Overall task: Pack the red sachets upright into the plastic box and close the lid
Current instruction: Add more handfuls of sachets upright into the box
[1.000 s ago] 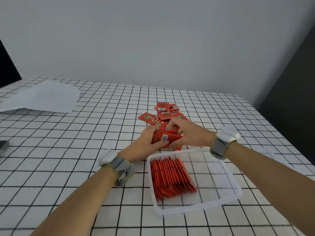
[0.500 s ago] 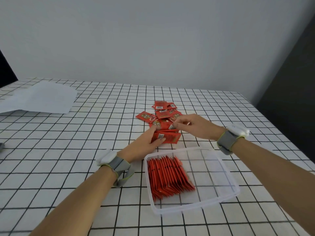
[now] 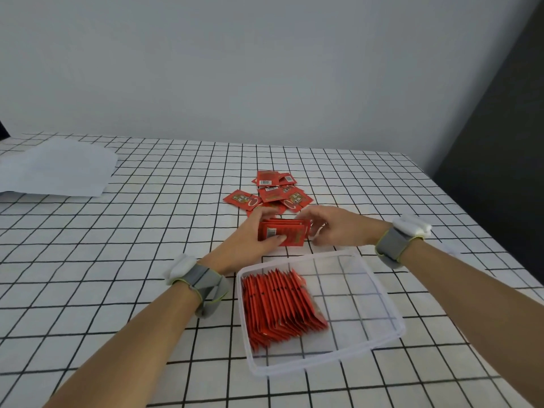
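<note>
Stack (image 3: 284, 235): a small bundle of sachets stood on edge on the worktop (image 3: 147, 231), just beyond the box; barcode face towards you, long axis running left to right.
Left hand (image 3: 250, 244): your grip is clamped on the stack's left end, thumb across the near face. I judge this squares the bundle so it drops in upright as one.
Right hand (image 3: 335, 228): fingers curled at the stack's right end; whether they press it, I cannot tell.
Box (image 3: 382, 293): lidless, clear. Packed row (image 3: 279, 304) fills its left part, sachets on edge and leaning right; the right part is bare, room for your bundle.
Loose pile (image 3: 276, 191): flat, overlapping, beyond your hands, not yet gathered.
Paper (image 3: 59, 169): far left, well apart.
Lid: not seen.
</note>
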A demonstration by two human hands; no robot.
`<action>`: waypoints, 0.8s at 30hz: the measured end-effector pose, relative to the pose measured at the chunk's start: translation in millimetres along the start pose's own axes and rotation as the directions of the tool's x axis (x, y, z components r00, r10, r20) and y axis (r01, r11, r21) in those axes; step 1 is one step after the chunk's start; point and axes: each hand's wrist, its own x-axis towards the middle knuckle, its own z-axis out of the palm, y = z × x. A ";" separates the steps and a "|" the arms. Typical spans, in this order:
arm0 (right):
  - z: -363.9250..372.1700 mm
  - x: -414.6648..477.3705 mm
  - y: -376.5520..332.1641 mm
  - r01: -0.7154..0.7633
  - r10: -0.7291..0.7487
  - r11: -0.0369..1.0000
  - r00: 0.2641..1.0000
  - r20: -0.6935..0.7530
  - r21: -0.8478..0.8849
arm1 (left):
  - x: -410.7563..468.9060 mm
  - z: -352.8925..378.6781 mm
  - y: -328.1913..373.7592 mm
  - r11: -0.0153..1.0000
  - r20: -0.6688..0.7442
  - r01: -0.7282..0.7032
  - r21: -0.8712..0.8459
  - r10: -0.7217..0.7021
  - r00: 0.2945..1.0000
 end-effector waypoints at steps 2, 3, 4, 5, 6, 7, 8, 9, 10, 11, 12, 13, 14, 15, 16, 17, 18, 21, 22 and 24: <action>-0.6 0.8 -6.8 -0.006 0.004 0.996 1.000 0.027 0.090 | 3.4 0.9 -1.0 0.999 -0.028 -0.010 -0.050 0.009 1.000; -0.1 1.3 -9.4 0.005 -0.007 0.995 1.000 0.020 0.095 | 5.9 1.8 -1.9 0.998 -0.037 -0.009 -0.068 0.006 0.999; 1.1 1.9 -12.3 0.022 -0.023 0.997 1.000 0.004 0.073 | 7.9 2.9 -2.4 0.996 -0.044 -0.007 -0.085 0.003 0.999; 3.9 2.5 -16.4 0.038 -0.037 0.998 0.999 -0.014 0.042 | 8.3 3.5 -2.5 0.995 -0.048 -0.003 -0.102 -0.002 0.999; 7.1 3.3 -19.2 0.050 -0.050 0.999 0.998 -0.032 0.012 | 8.6 4.4 -3.1 0.992 -0.048 0.004 -0.123 -0.010 0.999; 9.8 4.0 -20.8 0.064 -0.065 0.998 0.997 -0.051 -0.025 | 8.7 5.0 -3.3 0.990 -0.044 0.013 -0.143 -0.019 0.999; 11.9 4.8 -21.9 0.076 -0.081 0.995 0.994 -0.068 -0.069 | 8.7 5.2 -3.5 0.987 -0.038 0.020 -0.157 -0.027 0.999; 13.1 5.1 -22.8 0.087 -0.097 0.989 0.992 -0.081 -0.118 | 8.4 4.8 -3.2 0.987 -0.031 0.027 -0.160 -0.032 0.999; 12.9 5.3 -23.6 0.098 -0.112 0.981 0.990 -0.083 -0.166 | 8.4 4.5 -2.4 0.988 -0.022 0.033 -0.154 -0.037 0.999; 12.0 5.5 -25.3 0.105 -0.123 0.972 0.990 -0.076 -0.208 | 7.7 3.4 -0.7 0.989 -0.013 0.035 -0.142 -0.037 0.999; 10.4 5.5 -27.0 0.107 -0.126 0.966 0.990 -0.070 -0.234 | 6.2 1.7 2.4 0.988 -0.012 0.029 -0.149 -0.031 0.999; 7.9 5.1 -29.0 0.102 -0.122 0.968 0.990 -0.075 -0.230 | 4.1 -1.0 7.7 0.982 -0.025 0.012 -0.189 -0.018 1.000; 4.1 4.0 -31.1 0.095 -0.113 0.979 0.989 -0.091 -0.180 | 1.6 -5.8 14.6 0.963 -0.048 -0.012 -0.270 -0.001 0.999; -1.3 1.1 -34.0 0.085 -0.091 0.994 0.990 -0.107 -0.062 | -1.6 -12.1 23.4 0.928 -0.069 -0.042 -0.370 0.017 0.997; -7.5 -4.0 -37.7 0.077 -0.065 0.990 0.993 -0.101 0.121 | -5.2 -19.3 33.4 0.883 -0.080 -0.077 -0.464 0.045 0.996; -13.5 -10.6 -41.5 0.075 -0.056 0.935 0.996 -0.063 0.346 | -9.5 -26.7 43.6 0.839 -0.070 -0.111 -0.532 0.087 0.994; -17.3 -18.2 -45.7 0.073 -0.084 0.833 0.996 -0.006 0.548 | -14.6 -32.9 53.8 0.811 -0.045 -0.136 -0.569 0.134 0.990; -14.4 -34.2 -61.5 0.024 -0.236 0.587 0.961 0.143 0.809 | -26.8 -35.0 81.7 0.805 0.072 -0.188 -0.563 0.274 0.959; -9.3 -37.0 -67.4 0.004 -0.290 0.566 0.937 0.195 0.824 | -30.1 -30.7 89.2 0.806 0.107 -0.191 -0.560 0.299 0.948; 2.2 -42.8 -80.7 -0.014 -0.379 0.546 0.888 0.262 0.838 | -38.3 -21.0 103.2 0.802 0.101 -0.208 -0.560 0.315 0.944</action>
